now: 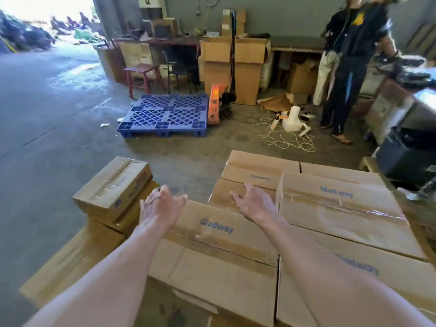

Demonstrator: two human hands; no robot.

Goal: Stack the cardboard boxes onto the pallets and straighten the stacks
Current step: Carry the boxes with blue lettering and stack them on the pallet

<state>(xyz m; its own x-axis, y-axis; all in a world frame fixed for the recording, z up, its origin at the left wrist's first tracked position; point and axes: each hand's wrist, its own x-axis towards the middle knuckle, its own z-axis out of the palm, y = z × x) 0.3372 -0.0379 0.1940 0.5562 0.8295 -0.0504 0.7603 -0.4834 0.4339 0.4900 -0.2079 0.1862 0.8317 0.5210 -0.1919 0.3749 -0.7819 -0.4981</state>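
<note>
A stack of brown "Glodway" cardboard boxes fills the lower right of the head view. The nearest box lies flat in front of me. My left hand hovers at its far left corner, fingers relaxed and spread, holding nothing. My right hand is open above the box's far edge, palm turned inward. A taped box sits on top to the right. A smaller taped box lies skewed on a low stack at the left. An empty blue plastic pallet rests on the floor farther back.
An orange pallet jack stands at the blue pallet's right side. Tangled white cable lies on the floor. A person stands at the back right. Large open cartons, a red stool and a chair line the back wall.
</note>
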